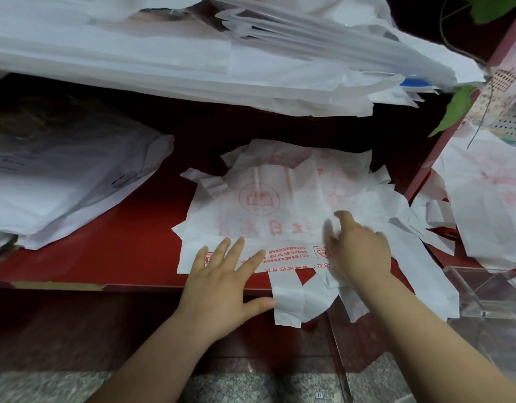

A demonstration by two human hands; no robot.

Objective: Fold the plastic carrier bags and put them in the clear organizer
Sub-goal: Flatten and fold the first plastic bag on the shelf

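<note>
- Left hand (222, 283): flat, fingers straight and spread, palm down on the near left edge of the carrier bag (259, 199); thumb points toward a bag handle hanging over the shelf front.
- Right hand (358, 248): on the bag's right side and motion-blurred. Fingers bend into rumpled plastic; cannot tell whether they pinch it.
- Carrier bag: white with red print, spread unfolded on the red shelf (120, 248), atop more loose bags of the same kind.
- Clear organizer (483, 289): just right of the right forearm, at the shelf's near right corner; loose bags overlap its rim.
- White bag pile (61, 184): left on the shelf, apart from the hands.
- Stacked white bags (163, 53): overhanging from above.
</note>
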